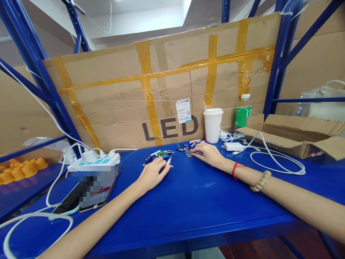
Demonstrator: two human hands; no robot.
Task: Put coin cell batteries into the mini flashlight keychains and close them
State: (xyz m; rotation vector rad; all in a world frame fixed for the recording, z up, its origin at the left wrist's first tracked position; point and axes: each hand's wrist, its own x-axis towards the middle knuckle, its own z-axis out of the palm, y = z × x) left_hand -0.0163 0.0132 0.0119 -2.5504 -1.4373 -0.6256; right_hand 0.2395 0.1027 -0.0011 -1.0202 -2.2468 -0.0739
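My left hand (153, 175) is closed in a pinch, with a small silver tube (168, 162) between thumb and fingers. Just beyond its fingertips lies a group of slim, shiny metal tubes (157, 154) in green, blue and silver. My right hand (208, 154) reaches in from the other side, its fingers together over a small heap of silver metal rings or clasps (188, 154). What those fingertips grip, if anything, is too small to make out. Behind them is a second pile of coloured metal tubes (185, 146), mostly purple, red and blue.
At the back stand a lidded white cup (213, 126) and a green-labelled bottle (243, 116). An open cardboard box (293, 135) and a white charger (234, 146) with cable lie right. Left are a power strip (97, 163) and two phones (101, 194). Cardboard (121, 108) walls the back.
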